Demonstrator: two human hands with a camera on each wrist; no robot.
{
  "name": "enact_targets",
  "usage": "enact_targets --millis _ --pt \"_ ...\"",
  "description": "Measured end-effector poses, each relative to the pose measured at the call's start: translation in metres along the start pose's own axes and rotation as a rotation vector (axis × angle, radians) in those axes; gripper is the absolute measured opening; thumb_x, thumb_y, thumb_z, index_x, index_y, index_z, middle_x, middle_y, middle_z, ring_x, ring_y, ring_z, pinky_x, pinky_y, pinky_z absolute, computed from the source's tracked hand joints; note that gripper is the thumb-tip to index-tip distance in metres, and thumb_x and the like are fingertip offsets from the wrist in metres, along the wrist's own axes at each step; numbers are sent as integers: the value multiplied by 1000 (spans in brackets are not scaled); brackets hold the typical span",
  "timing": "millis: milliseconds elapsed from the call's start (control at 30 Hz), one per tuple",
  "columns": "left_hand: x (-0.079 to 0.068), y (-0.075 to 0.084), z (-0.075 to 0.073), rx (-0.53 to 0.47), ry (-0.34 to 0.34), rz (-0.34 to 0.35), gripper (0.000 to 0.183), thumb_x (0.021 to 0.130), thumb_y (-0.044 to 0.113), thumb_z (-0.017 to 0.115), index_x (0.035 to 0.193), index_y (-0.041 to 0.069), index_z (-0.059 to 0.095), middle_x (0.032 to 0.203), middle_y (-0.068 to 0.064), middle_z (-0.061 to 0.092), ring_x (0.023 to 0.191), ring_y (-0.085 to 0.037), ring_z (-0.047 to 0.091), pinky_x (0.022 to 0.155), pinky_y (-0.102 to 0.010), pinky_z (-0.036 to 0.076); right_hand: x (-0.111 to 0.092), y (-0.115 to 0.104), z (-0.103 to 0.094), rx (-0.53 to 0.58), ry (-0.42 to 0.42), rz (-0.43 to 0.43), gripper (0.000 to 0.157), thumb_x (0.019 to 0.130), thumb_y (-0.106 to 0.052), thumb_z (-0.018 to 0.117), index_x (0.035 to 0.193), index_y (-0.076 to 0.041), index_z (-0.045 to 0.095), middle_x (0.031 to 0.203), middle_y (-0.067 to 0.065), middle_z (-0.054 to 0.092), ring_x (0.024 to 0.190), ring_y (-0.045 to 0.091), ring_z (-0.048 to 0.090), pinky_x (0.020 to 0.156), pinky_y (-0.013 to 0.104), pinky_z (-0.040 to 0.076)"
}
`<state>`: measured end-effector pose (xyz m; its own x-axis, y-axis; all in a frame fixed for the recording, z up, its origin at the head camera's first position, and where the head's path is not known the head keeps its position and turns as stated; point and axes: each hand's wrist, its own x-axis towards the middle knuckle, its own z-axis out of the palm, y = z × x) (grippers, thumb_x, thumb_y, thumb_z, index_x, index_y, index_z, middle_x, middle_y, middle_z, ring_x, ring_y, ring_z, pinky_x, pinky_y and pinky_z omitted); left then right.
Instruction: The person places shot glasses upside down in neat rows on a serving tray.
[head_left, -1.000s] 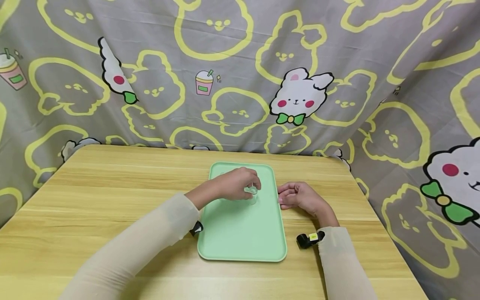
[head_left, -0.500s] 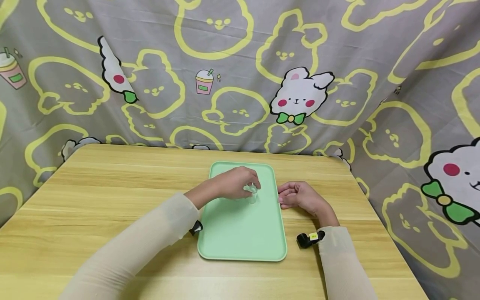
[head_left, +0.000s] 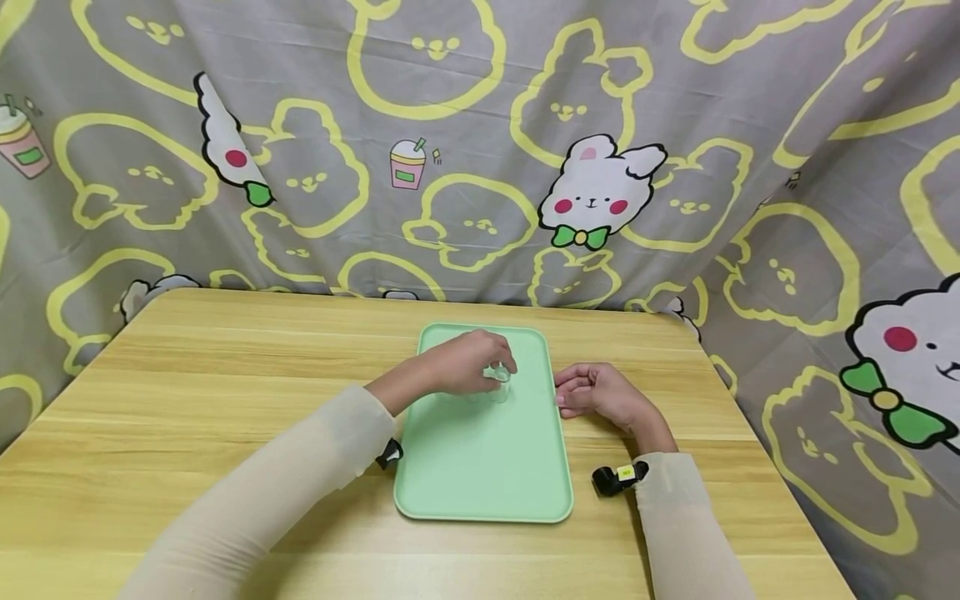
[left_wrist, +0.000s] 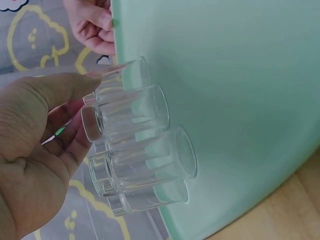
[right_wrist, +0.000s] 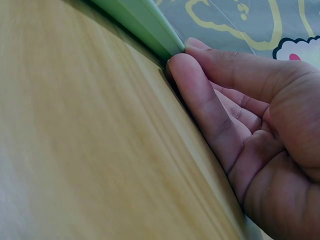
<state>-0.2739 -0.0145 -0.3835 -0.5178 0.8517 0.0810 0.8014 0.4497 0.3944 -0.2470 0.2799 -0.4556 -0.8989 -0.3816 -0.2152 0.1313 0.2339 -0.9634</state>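
Upside down on a pale green tray [head_left: 483, 475] stand several small clear shot glasses [left_wrist: 152, 160], grouped close together. My left hand [head_left: 467, 364] reaches over the tray and pinches one shot glass [head_left: 500, 387] near its thick base, with the thumb on the near side. In the left wrist view the glasses' wide rims face the tray. In the head view, the hand hides most of the group. My right hand [head_left: 603, 393] is at the tray's right edge. Its thumb and a finger pinch the tray rim [right_wrist: 167, 37] in the right wrist view.
The tray lies on a wood-grain table [head_left: 247, 367]. A grey curtain [head_left: 465, 108] with yellow outlines and cartoon animals hangs behind and to the right. A black wrist camera [head_left: 611, 481] sits beside the right sleeve, close to the table.
My left hand has shifted slightly left with the pinched shot glass. My right hand stays at the tray rim.
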Motion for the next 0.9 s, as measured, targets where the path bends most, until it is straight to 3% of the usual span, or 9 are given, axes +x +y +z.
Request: enact_targets --millis 500,733,900 --pt "-3 -4 -2 -21 26 -8 31 90 6 78 120 3 74 117 -7 69 101 -21 67 87 -31 55 3 0 1 1 -7 8 38 94 7 66 129 15 54 102 17 70 93 23 73 84 41 61" --pt "-14 -7 -23 -51 106 -5 33 87 8 81 119 5 74 114 -10 69 98 -24 67 85 -31 56 2 0 0 -7 1 14 36 94 8 65 128 14 55 102 18 70 93 24 73 83 42 61" --pt "-28 -16 -36 -83 181 -37 29 87 9 81 116 7 75 112 -6 69 98 -25 68 85 -39 58 0 3 -1 1 2 17 37 93 8 66 128 14 55 102 18 70 93 25 73 84 42 61"
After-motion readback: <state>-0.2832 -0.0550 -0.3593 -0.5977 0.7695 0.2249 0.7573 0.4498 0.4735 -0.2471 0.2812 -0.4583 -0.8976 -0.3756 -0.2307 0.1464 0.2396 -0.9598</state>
